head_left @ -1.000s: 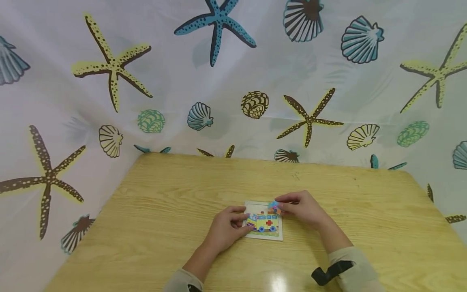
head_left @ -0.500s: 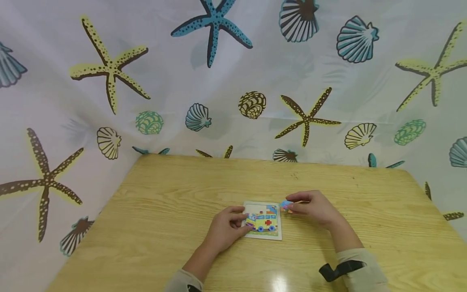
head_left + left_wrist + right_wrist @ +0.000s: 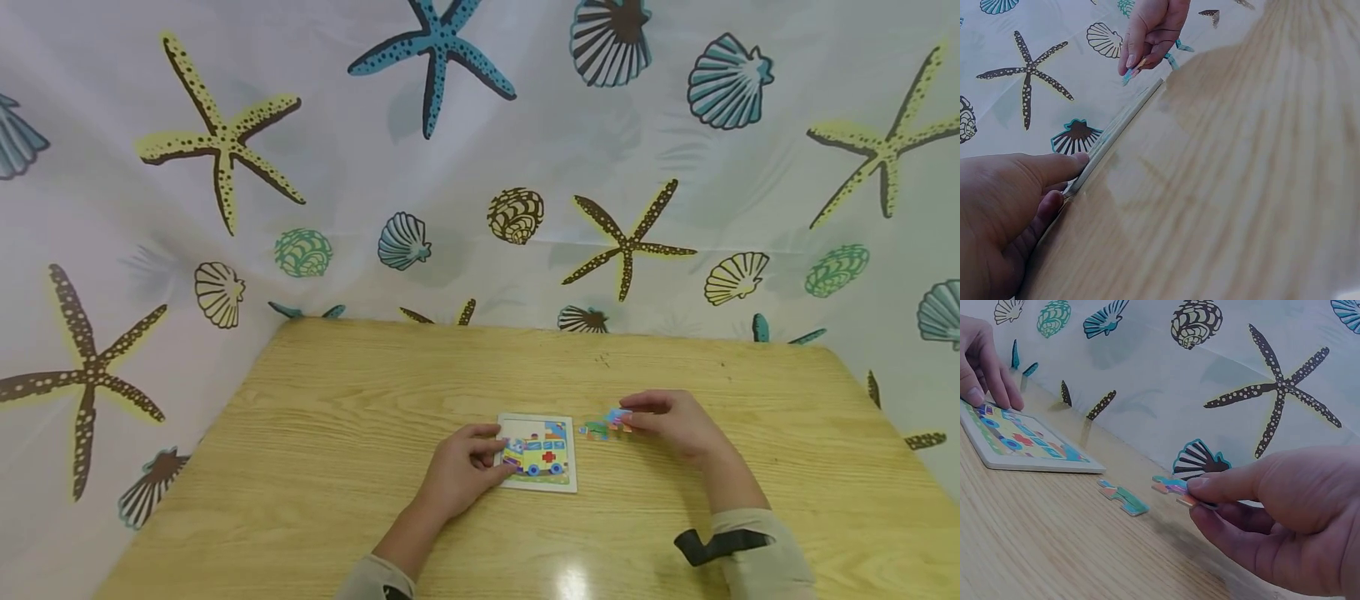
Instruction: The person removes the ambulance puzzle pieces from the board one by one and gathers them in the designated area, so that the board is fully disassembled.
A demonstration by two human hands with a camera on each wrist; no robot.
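Note:
A jigsaw puzzle board [image 3: 536, 490] with a pale frame lies on the table, showing a yellow ambulance with a red cross. Its upper left part shows bare backing. My left hand [image 3: 461, 471] grips the board's left edge, thumb on top, as the left wrist view also shows. Right of the board, my right hand [image 3: 678, 421] pinches a blue, pink and orange puzzle piece [image 3: 1171, 485] between thumb and fingers. Just left of it, a green puzzle piece [image 3: 1124, 497] lies flat on the table, apart from the board.
The wooden table [image 3: 360, 400] meets a white curtain [image 3: 465, 167] printed with starfish and shells at its back and sides. A black strap [image 3: 723, 546] is wrapped round the right sleeve.
My right hand has moved right with its pinched piece, from over the board's upper right corner to beyond the green piece, which now shows. The left hand keeps its place on the board.

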